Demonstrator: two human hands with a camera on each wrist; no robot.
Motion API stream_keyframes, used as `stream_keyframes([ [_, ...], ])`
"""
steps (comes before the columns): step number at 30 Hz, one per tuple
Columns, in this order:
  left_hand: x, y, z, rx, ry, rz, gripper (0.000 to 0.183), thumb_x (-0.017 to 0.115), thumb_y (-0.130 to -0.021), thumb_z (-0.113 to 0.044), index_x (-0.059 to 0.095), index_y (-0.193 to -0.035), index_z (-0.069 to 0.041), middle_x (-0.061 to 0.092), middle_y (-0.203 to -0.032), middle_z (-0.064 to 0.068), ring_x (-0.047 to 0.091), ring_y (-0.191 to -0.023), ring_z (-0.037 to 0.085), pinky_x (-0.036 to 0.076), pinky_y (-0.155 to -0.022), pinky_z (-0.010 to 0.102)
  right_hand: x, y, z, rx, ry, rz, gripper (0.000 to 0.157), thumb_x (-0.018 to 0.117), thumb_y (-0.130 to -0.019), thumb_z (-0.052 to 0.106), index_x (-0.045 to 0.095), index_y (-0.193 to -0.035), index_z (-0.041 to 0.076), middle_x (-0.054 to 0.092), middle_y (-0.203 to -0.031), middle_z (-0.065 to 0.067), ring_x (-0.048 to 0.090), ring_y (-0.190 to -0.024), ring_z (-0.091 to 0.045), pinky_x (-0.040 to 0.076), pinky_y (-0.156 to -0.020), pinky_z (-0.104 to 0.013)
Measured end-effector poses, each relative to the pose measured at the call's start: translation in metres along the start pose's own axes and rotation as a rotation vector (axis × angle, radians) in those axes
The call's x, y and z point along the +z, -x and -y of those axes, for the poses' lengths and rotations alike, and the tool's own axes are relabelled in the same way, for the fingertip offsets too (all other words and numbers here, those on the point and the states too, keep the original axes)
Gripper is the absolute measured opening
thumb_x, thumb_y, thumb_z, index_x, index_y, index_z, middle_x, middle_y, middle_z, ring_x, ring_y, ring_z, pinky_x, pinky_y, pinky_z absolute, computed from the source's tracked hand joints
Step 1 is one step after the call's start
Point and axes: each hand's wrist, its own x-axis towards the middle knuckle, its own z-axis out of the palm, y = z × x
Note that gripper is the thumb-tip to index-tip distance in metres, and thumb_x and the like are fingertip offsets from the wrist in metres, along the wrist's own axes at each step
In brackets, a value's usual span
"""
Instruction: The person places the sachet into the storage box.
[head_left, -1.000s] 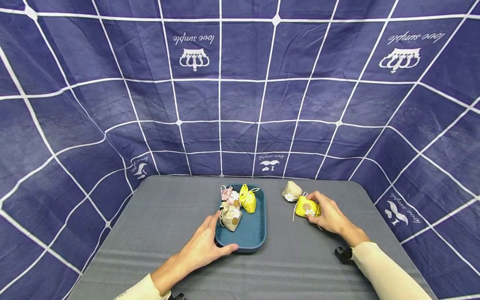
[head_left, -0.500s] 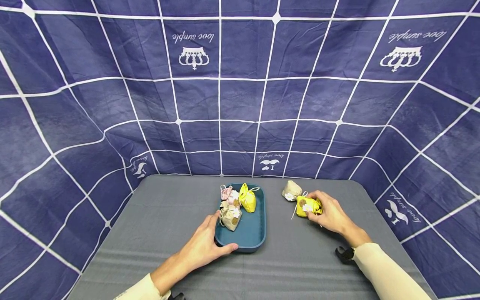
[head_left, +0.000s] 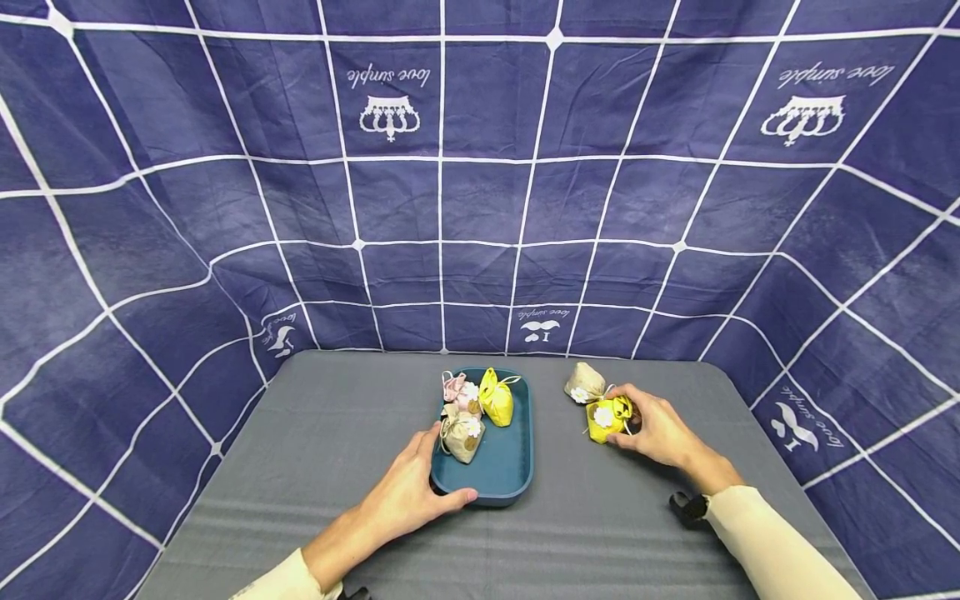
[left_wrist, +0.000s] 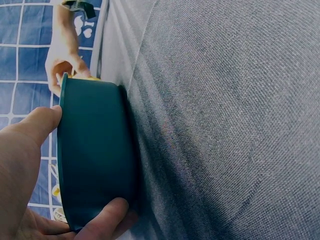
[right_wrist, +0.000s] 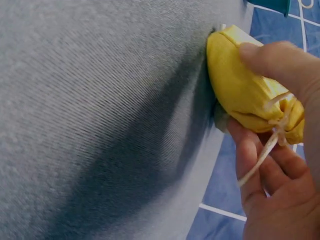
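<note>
My right hand [head_left: 658,429] pinches a yellow drawstring pouch [head_left: 602,423] with a white flower on it. In the right wrist view the thumb presses one side of the yellow pouch [right_wrist: 245,80], fingers on the other, its cord hanging loose. A beige pouch [head_left: 583,382] lies right behind it. My left hand [head_left: 408,483] grips the near-left corner of a blue-green tray [head_left: 495,487], thumb at the near rim and fingers along the left wall. Inside lie a pink pouch [head_left: 455,388], another yellow pouch [head_left: 497,400] and a beige one [head_left: 461,435].
A grey cloth [head_left: 337,417] covers the table. Behind it and on both sides hangs a blue curtain [head_left: 480,208] with a white grid. The tray stands left of the loose pouches, with grey cloth between them.
The yellow pouch in my right hand has turned, with its gathered neck now toward the back right, and shifted slightly nearer. The left hand and tray stay put.
</note>
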Motion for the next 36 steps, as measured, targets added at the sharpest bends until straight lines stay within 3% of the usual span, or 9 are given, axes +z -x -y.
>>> stream_keyframes([
  [3, 0.0, 0.0, 0.0, -0.002, 0.004, 0.001, 0.128, 0.1, -0.083, -0.068, 0.044, -0.174, 0.003, 0.063, -0.163, 0.022, 0.066, -0.15, 0.038, 0.058, -0.124, 0.058, -0.002, -0.002, 0.003, 0.034, 0.056, 0.041, 0.064, 0.106, -0.081, 0.026, 0.074, -0.137, 0.021, 0.083, -0.112, 0.0, 0.071, -0.09, -0.01, 0.058, -0.078, -0.032],
  [6, 0.0, 0.001, 0.001, 0.002, 0.005, -0.002, 0.129, 0.1, -0.083, -0.068, 0.045, -0.174, 0.004, 0.064, -0.161, 0.022, 0.067, -0.149, 0.038, 0.058, -0.124, 0.058, -0.007, -0.006, 0.016, 0.077, 0.196, 0.076, 0.064, 0.107, -0.077, 0.023, 0.077, -0.133, 0.019, 0.088, -0.116, -0.004, 0.079, -0.094, -0.02, 0.061, -0.085, -0.045],
  [10, 0.0, 0.001, 0.001, 0.011, 0.005, -0.01, 0.128, 0.1, -0.083, -0.068, 0.045, -0.173, 0.004, 0.065, -0.159, 0.023, 0.068, -0.147, 0.038, 0.059, -0.123, 0.058, -0.01, -0.011, 0.025, 0.108, 0.319, 0.11, 0.063, 0.109, -0.077, 0.028, 0.079, -0.132, 0.02, 0.09, -0.119, -0.006, 0.083, -0.103, -0.028, 0.049, -0.099, -0.052],
  [13, 0.0, 0.001, 0.001, 0.009, 0.006, -0.01, 0.128, 0.1, -0.083, -0.068, 0.045, -0.173, 0.004, 0.065, -0.158, 0.022, 0.068, -0.146, 0.037, 0.059, -0.123, 0.057, -0.01, -0.013, 0.029, 0.119, 0.286, 0.117, 0.062, 0.109, -0.078, 0.026, 0.078, -0.131, 0.018, 0.088, -0.124, -0.008, 0.082, -0.11, -0.031, 0.049, -0.103, -0.053],
  [18, 0.0, 0.001, 0.002, 0.007, 0.006, -0.005, 0.129, 0.1, -0.083, -0.069, 0.045, -0.174, 0.004, 0.065, -0.159, 0.022, 0.069, -0.146, 0.038, 0.06, -0.122, 0.058, -0.004, -0.011, 0.029, 0.097, 0.173, 0.08, 0.059, 0.109, -0.075, 0.015, 0.077, -0.125, 0.016, 0.085, -0.124, -0.005, 0.08, -0.11, -0.025, 0.065, -0.095, -0.049],
  [26, 0.0, 0.0, 0.002, 0.014, -0.001, -0.011, 0.129, 0.1, -0.083, -0.068, 0.046, -0.173, 0.006, 0.064, -0.16, 0.024, 0.068, -0.147, 0.041, 0.059, -0.123, 0.058, 0.004, -0.012, 0.026, 0.058, 0.144, 0.03, 0.056, 0.107, -0.075, 0.013, 0.077, -0.122, 0.02, 0.082, -0.114, 0.004, 0.069, -0.095, -0.007, 0.06, -0.082, -0.032],
  [36, 0.001, -0.001, 0.004, 0.015, 0.001, -0.01, 0.128, 0.101, -0.083, -0.066, 0.045, -0.172, 0.007, 0.064, -0.16, 0.025, 0.068, -0.147, 0.041, 0.059, -0.123, 0.058, 0.006, -0.017, 0.036, 0.028, 0.113, -0.01, 0.053, 0.106, -0.078, 0.013, 0.079, -0.123, 0.017, 0.082, -0.115, 0.003, 0.065, -0.09, -0.002, 0.059, -0.077, -0.026],
])
